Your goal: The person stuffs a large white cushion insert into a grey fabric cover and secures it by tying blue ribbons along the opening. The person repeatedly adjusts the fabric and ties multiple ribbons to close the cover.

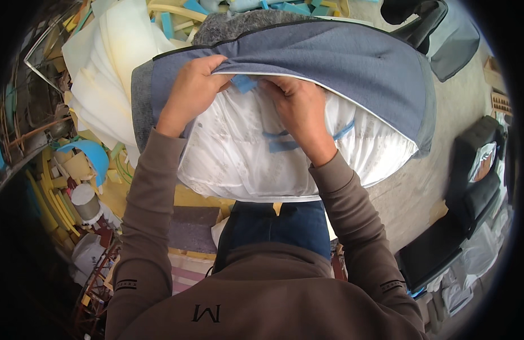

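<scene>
A blue-grey fabric cushion cover lies before me, its zip-edged opening spread wide toward my body. Inside it bulges a white cloth-wrapped cushion filling with blue strips across it. At the upper left of the opening, my left hand is closed on the cover's edge, thumb on top. My right hand reaches over the filling, its fingers curled in under the cover's edge; what they hold, if anything, is hidden. A small blue piece shows between both hands.
White foam sheets are heaped on the left, with yellow and blue foam scraps below them. A dark fluffy piece lies behind the cover. On the right, black padded seat parts stand on the concrete floor.
</scene>
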Action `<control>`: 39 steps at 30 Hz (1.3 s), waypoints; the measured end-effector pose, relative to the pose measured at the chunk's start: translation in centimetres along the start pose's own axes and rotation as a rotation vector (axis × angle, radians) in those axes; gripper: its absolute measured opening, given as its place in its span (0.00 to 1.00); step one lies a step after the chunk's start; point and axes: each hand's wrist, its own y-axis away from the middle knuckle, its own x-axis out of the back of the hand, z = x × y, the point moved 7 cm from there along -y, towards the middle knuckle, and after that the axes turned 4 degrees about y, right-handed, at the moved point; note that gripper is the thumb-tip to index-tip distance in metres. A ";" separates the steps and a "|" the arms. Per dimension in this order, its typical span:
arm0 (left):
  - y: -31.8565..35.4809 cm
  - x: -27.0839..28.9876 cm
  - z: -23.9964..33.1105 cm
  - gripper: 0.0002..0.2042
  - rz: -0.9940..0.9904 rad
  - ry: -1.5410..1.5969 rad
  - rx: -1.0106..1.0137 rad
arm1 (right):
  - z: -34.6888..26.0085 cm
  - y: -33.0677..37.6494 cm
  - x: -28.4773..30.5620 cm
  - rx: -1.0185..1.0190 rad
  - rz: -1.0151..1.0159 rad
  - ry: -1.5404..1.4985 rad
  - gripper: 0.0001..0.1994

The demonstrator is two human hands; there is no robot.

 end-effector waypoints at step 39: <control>0.0 0.5 2.0 0.12 0.108 -0.296 -0.246 | -0.8 0.7 -2.4 0.023 0.044 0.013 0.09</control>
